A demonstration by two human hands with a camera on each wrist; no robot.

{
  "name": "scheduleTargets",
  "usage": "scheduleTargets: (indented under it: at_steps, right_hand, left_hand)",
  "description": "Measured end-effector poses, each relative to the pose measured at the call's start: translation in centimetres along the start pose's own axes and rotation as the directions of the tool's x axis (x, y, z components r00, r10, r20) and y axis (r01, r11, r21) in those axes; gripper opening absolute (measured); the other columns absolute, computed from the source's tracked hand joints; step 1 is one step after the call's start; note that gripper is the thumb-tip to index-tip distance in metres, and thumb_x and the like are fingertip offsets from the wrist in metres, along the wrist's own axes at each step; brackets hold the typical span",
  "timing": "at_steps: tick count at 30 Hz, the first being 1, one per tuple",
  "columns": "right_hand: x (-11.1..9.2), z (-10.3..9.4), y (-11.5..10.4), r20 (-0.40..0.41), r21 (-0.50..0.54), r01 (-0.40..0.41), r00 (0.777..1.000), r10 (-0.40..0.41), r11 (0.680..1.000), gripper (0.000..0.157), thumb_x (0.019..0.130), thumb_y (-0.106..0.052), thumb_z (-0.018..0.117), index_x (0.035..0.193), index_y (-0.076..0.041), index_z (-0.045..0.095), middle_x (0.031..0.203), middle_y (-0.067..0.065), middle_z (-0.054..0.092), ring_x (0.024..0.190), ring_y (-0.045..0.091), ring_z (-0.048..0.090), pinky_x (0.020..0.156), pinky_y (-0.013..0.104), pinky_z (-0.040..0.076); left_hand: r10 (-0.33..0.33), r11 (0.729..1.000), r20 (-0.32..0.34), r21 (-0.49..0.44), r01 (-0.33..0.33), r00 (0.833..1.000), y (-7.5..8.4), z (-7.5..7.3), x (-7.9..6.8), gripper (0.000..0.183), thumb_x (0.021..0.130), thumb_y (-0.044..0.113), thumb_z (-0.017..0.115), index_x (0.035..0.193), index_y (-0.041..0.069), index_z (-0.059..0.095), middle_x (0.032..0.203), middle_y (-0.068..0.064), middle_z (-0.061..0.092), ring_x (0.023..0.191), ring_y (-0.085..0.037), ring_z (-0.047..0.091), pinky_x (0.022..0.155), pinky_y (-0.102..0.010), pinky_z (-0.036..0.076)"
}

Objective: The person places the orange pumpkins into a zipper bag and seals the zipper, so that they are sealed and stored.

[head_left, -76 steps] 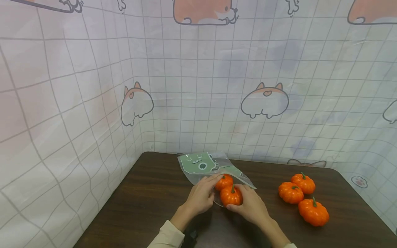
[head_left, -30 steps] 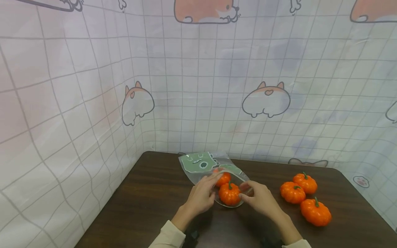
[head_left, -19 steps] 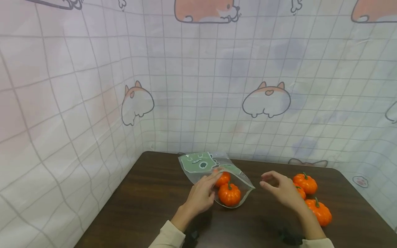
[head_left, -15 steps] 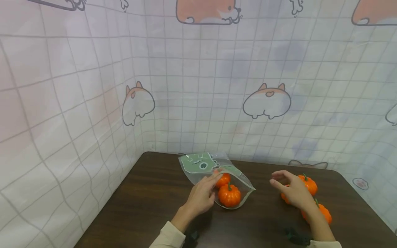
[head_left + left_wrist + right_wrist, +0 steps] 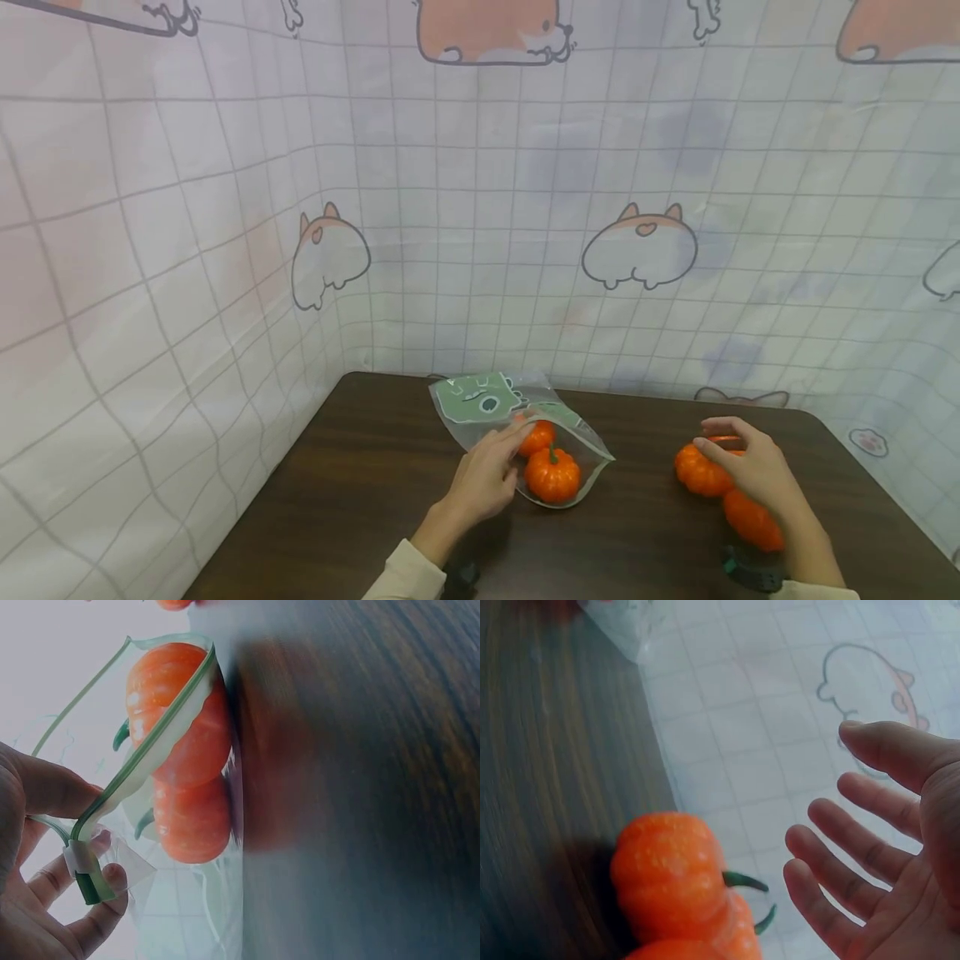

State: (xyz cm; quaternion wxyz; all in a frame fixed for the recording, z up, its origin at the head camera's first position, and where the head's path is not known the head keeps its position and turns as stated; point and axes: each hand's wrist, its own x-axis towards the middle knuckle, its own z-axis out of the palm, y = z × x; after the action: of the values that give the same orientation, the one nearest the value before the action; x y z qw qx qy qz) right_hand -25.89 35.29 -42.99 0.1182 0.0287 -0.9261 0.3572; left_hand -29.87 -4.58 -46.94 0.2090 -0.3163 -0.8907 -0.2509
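A clear zip bag (image 5: 540,404) with a green cartoon print lies on the table, its mouth spread toward me. Inside sit two small orange pumpkins, the front pumpkin (image 5: 553,475) near the mouth and the rear pumpkin (image 5: 192,821) behind it. My left hand (image 5: 486,473) holds the bag's left rim; in the left wrist view the thumb and fingers are around the edge by the zip slider (image 5: 79,859). My right hand (image 5: 753,467) hovers over a cluster of loose pumpkins (image 5: 671,874), fingers spread and gently bent, holding nothing. It partly hides them in the head view.
The dark wooden table (image 5: 360,483) has rounded far corners. A white grid-patterned cloth (image 5: 480,292) with cartoon dogs hangs behind it and along the left side.
My right hand has let go of the front pumpkin, left the bag's mouth and moved right to above the loose pumpkins. My left hand has stayed at the bag's rim.
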Motion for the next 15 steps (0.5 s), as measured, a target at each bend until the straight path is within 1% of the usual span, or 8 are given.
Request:
scheduleTargets:
  at_steps: [2, 3, 5, 6, 7, 11, 12, 15]
  right_hand:
    - [0.0, -0.3, 0.4, 0.002, -0.002, -0.012, 1.0, 0.012, 1.0, 0.055, 0.1, -0.047, 0.06, 0.138, -0.007, 0.056, 0.135, 0.024, 0.063, 0.123, 0.048, 0.058, 0.083, 0.048, 0.055]
    - [0.0, -0.5, 0.7, 0.007, 0.0, -0.021, 1.0, 0.021, 1.0, 0.056, 0.1, -0.047, 0.06, 0.139, -0.006, 0.055, 0.137, 0.025, 0.062, 0.124, 0.049, 0.057, 0.082, 0.047, 0.055]
    - [-0.1, -0.9, 1.2, 0.02, 0.003, -0.036, 0.999, 0.036, 0.999, 0.059, 0.101, -0.048, 0.06, 0.141, -0.005, 0.053, 0.141, 0.026, 0.058, 0.126, 0.05, 0.055, 0.081, 0.044, 0.056]
    - [-0.1, -1.0, 1.4, 0.029, 0.007, -0.046, 0.999, 0.046, 0.999, 0.061, 0.101, -0.048, 0.059, 0.142, -0.004, 0.052, 0.143, 0.027, 0.056, 0.126, 0.051, 0.054, 0.08, 0.043, 0.056]
    - [-0.1, -1.2, 1.6, 0.04, 0.011, -0.061, 0.997, 0.06, 0.998, 0.063, 0.1, -0.05, 0.059, 0.143, -0.004, 0.05, 0.144, 0.029, 0.054, 0.124, 0.05, 0.055, 0.077, 0.042, 0.056]
    - [-0.4, -1.7, 2.8, 0.078, 0.037, -0.113, 0.991, 0.11, 0.993, 0.07, 0.101, -0.05, 0.058, 0.149, 0.0, 0.043, 0.147, 0.034, 0.049, 0.121, 0.047, 0.058, 0.068, 0.035, 0.055]
    - [-0.5, -1.8, 3.1, 0.087, 0.043, -0.122, 0.989, 0.118, 0.992, 0.072, 0.101, -0.049, 0.058, 0.149, 0.001, 0.042, 0.147, 0.035, 0.048, 0.121, 0.048, 0.058, 0.067, 0.035, 0.055]
    - [-0.8, -2.3, 4.1, 0.091, 0.033, -0.12, 0.989, 0.117, 0.992, 0.072, 0.101, -0.045, 0.06, 0.149, 0.006, 0.039, 0.147, 0.037, 0.047, 0.125, 0.053, 0.055, 0.074, 0.038, 0.057]
  left_hand:
    - [0.001, 1.0, -0.006, 0.0, -0.001, 1.0, 0.0, 0.0, 0.0, 0.072, 0.08, -0.001, 0.071, 0.148, 0.017, 0.056, 0.155, -0.002, 0.052, 0.118, -0.027, 0.064, 0.09, -0.042, 0.057]
    - [0.002, 1.0, -0.007, 0.0, -0.002, 1.0, 0.0, 0.0, 0.0, 0.072, 0.08, -0.001, 0.071, 0.148, 0.017, 0.056, 0.155, -0.003, 0.052, 0.118, -0.027, 0.064, 0.09, -0.042, 0.057]
    - [-0.003, 1.0, -0.004, -0.002, 0.003, 1.0, 0.0, -0.1, -0.1, 0.073, 0.08, -0.001, 0.072, 0.148, 0.018, 0.056, 0.155, -0.002, 0.052, 0.111, -0.025, 0.064, 0.077, -0.034, 0.055]
    - [-0.007, 1.0, -0.002, -0.004, 0.007, 1.0, 0.0, -0.1, -0.1, 0.073, 0.08, -0.001, 0.072, 0.148, 0.019, 0.056, 0.156, -0.001, 0.051, 0.107, -0.023, 0.064, 0.071, -0.031, 0.051]
    - [-0.01, 1.0, 0.0, -0.008, 0.01, 1.0, 0.1, -0.1, -0.1, 0.074, 0.08, -0.001, 0.072, 0.148, 0.02, 0.056, 0.156, -0.001, 0.051, 0.104, -0.022, 0.063, 0.069, -0.029, 0.049]
    - [-0.013, 1.0, 0.002, -0.011, 0.013, 1.0, 0.0, -0.1, -0.1, 0.074, 0.08, -0.001, 0.072, 0.148, 0.021, 0.056, 0.156, -0.001, 0.052, 0.101, -0.02, 0.062, 0.067, -0.026, 0.047]
    - [-0.013, 1.0, 0.002, -0.011, 0.013, 1.0, 0.0, -0.1, -0.1, 0.074, 0.08, -0.001, 0.072, 0.148, 0.021, 0.056, 0.156, -0.002, 0.052, 0.1, -0.02, 0.061, 0.067, -0.026, 0.047]
    - [-0.005, 1.0, -0.002, -0.007, 0.005, 1.0, -0.1, 0.0, 0.0, 0.074, 0.08, 0.0, 0.071, 0.148, 0.021, 0.055, 0.154, -0.003, 0.054, 0.101, -0.02, 0.061, 0.067, -0.026, 0.047]
